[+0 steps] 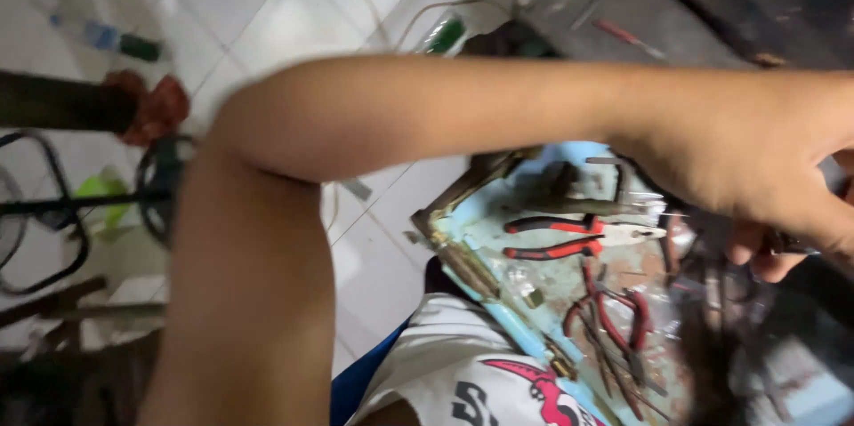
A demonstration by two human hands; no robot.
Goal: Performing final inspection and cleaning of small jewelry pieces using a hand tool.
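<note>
Head view, looking down. Nearest, a bent arm crosses the frame; by its bend it reads as the left arm, though this is a judgement. The left hand [756, 168] sits at the right edge, its fingers [769, 257] curled narrow around a small dark object [792, 246] that is too blurred to identify. The right hand is out of view. Just below the hand lies a worn, light-blue counter [471, 213] scattered with hand tools: red-handled pliers [578, 237], jaws pointing right, and a second red-handled pair [614, 315] nearer the viewer, among dark metal rods. A person in a white printed shirt [445, 373] sits at the counter's near edge. Beyond, on the white tiled floor [267, 26], lie a clear plastic bottle [107, 36] and a dark fan frame [44, 213]. Progress: the pliers lie untouched; only the small object is in hand, and no finished work shows.
</note>
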